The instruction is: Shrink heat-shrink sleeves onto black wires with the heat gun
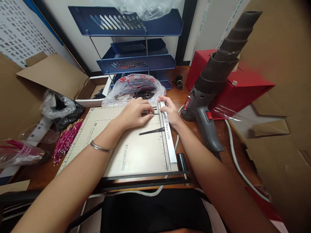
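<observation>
A cream paper cutter board [136,152] with a printed grid lies on the desk before me. My left hand [134,112] rests palm down near its far right corner, fingers curled and pressing thin black strips [153,110] against the board. My right hand [169,109] lies on the white cutter arm [168,136] at its far end, fingers bent over the same strips. A loose bundle of thin black strips [152,131] lies on the board just nearer to me. A silver bangle [100,148] circles my left wrist.
A grey heat gun [209,94] stands right of the cutter, its white cable [234,155] trailing toward me. Behind are a red box [233,87], a blue tray rack [136,58] and a plastic bag [136,89] of black pieces. Pink-sleeved wires [66,139] and cardboard boxes [46,77] lie left.
</observation>
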`<state>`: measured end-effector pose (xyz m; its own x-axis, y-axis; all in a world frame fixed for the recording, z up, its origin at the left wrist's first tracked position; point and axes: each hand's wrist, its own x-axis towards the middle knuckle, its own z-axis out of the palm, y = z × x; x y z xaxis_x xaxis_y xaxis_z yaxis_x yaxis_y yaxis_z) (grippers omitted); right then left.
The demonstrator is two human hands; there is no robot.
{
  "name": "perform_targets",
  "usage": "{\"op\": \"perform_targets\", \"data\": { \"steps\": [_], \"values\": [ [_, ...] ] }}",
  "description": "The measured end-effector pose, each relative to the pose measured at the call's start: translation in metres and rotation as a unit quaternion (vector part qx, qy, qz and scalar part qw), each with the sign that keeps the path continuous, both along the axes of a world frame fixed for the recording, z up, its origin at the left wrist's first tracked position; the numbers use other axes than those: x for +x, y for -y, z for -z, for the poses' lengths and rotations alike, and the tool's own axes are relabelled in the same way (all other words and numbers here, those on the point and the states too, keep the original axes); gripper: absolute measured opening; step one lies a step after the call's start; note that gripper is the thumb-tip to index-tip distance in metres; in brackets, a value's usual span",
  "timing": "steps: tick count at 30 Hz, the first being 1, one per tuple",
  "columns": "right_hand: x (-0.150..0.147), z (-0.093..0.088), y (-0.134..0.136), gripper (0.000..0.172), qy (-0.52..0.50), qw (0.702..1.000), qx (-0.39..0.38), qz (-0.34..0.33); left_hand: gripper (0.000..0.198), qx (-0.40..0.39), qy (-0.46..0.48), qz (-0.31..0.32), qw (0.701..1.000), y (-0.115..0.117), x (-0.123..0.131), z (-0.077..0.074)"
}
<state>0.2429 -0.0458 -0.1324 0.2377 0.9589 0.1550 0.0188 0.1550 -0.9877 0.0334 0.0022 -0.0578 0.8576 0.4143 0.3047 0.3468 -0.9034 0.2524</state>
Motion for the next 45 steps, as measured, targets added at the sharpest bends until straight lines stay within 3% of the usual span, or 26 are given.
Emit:
{"op": "perform_targets", "data": {
  "steps": [4,12,28,39,45],
  "values": [
    [0.0,-0.001,0.0,0.073,0.017,1.0,-0.006,-0.01,0.028,0.002,0.013,0.003,1.0,0.002,-0.004,0.006],
    [0.0,-0.005,0.003,0.079,0.043,0.998,-0.005,-0.038,0.024,-0.004,-0.001,-0.003,1.0,0.002,-0.001,0.0],
    [-0.001,-0.014,0.007,0.071,0.033,0.999,0.007,-0.042,0.024,-0.02,-0.013,-0.032,0.999,0.003,-0.002,-0.003],
    [0.002,-0.008,0.003,0.066,0.061,0.997,0.019,-0.052,0.023,-0.019,-0.037,-0.066,0.997,0.007,0.003,-0.004],
    [0.007,-0.006,0.004,0.076,0.077,0.993,0.016,-0.085,0.022,-0.013,-0.048,-0.091,0.995,0.01,0.006,-0.006]
  ]
}}
